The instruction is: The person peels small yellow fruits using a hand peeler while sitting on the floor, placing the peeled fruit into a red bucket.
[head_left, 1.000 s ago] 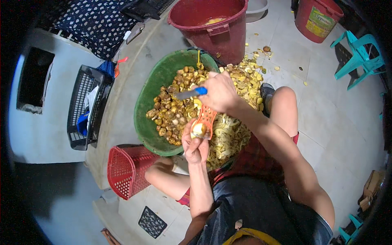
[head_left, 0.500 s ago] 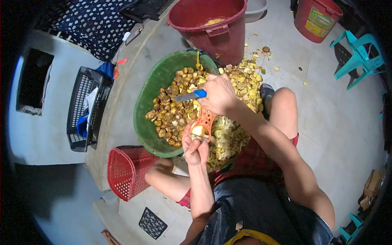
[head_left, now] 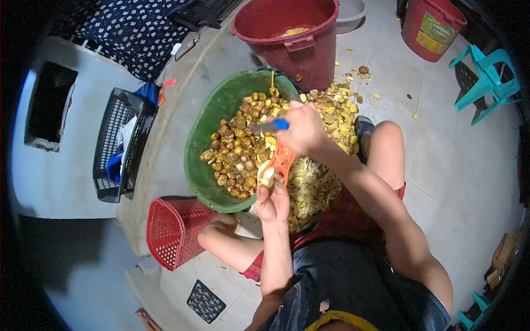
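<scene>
The green tub (head_left: 194,149), holding brown tubers (head_left: 227,144), sits at eleven o'clock from the left hand (head_left: 271,202), which pinches a pale tuber (head_left: 266,176). At one o'clock from that, an orange peeler (head_left: 283,159) runs up to the right hand (head_left: 302,129), closed round a blue-handled knife (head_left: 280,124); pale peelings (head_left: 312,190) lie at that hand's six o'clock.

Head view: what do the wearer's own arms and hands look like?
The left hand and right hand are gloveless, with no watch or bracelet visible; rings are too small to tell. Both forearms are bare. A dark top is worn, apparently short-sleeved or sleeveless.
</scene>
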